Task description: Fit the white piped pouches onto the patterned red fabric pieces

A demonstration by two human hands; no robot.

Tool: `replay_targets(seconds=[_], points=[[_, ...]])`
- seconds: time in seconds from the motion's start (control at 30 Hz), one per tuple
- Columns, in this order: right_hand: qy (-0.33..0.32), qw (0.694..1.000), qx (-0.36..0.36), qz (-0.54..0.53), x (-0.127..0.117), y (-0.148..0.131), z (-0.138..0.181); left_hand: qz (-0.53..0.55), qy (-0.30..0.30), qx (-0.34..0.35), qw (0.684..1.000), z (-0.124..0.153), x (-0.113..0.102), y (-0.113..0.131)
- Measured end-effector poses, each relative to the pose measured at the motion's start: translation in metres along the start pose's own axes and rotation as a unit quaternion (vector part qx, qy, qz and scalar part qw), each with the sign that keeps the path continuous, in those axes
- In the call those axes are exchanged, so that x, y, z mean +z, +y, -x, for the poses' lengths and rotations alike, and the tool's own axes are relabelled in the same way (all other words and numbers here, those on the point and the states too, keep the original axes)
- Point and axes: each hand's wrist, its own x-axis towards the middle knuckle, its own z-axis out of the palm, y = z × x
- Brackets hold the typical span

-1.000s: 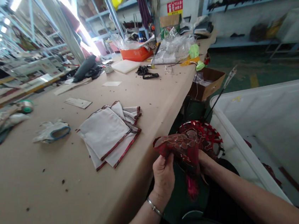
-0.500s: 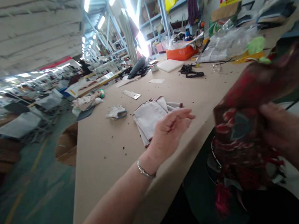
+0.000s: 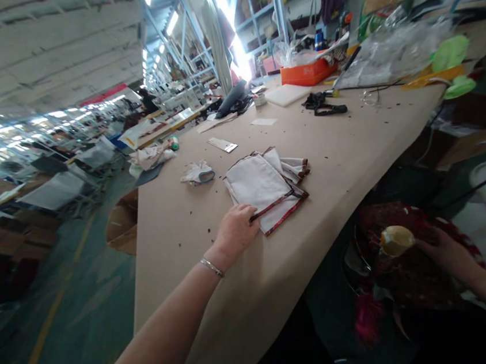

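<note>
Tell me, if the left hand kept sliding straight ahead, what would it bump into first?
The left hand already touches the stack of white cloth pieces; going on, it would likely push into that stack.

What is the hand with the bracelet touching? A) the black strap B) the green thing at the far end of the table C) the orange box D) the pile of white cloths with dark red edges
D: the left hand, with the bracelet on its wrist, rests its fingers on the near edge of the pile of white cloths lying on the table; the orange box, the green thing and the black strap lie far off at the other end.
</note>
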Motion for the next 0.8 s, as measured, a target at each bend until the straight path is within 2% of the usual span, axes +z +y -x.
replay_targets(seconds=[0.07,0.13,0.23,0.3,0.4,0.47,0.53,0.6,0.67,0.8], points=[[-0.028,0.999,0.013,-0.015,0.002,0.0,-0.003,-0.03,-0.022,-0.003,0.999,-0.004,-0.001,0.0],[-0.023,0.997,-0.021,-0.072,-0.013,-0.017,-0.001,-0.04,-0.032,-0.001,0.999,-0.006,-0.003,0.001],[0.007,0.976,-0.091,-0.197,-0.05,-0.066,0.016,-0.063,-0.042,0.013,0.997,-0.006,-0.005,0.004],[0.061,0.954,-0.137,-0.261,-0.075,-0.102,0.037,-0.091,-0.054,0.016,0.994,-0.006,-0.006,0.008],[0.111,0.92,-0.264,-0.269,-0.101,-0.149,0.076,-0.114,-0.068,0.005,0.991,-0.009,-0.006,0.011],[0.092,0.886,-0.383,-0.245,-0.109,-0.175,0.098,-0.118,-0.063,-0.005,0.991,-0.012,-0.007,0.011],[0.046,0.838,-0.495,-0.224,-0.107,-0.201,0.114,-0.123,-0.05,-0.02,0.991,-0.013,-0.012,0.013],[0.006,0.806,-0.564,-0.18,-0.095,-0.228,0.122,-0.121,-0.025,-0.031,0.992,-0.01,-0.019,0.018],[-0.008,0.799,-0.591,-0.113,-0.077,-0.256,0.126,-0.106,0.009,-0.028,0.994,-0.003,-0.029,0.029],[-0.024,0.805,-0.592,0.032,-0.041,-0.295,0.124,-0.045,0.053,0.006,0.998,0.023,-0.049,0.056]])
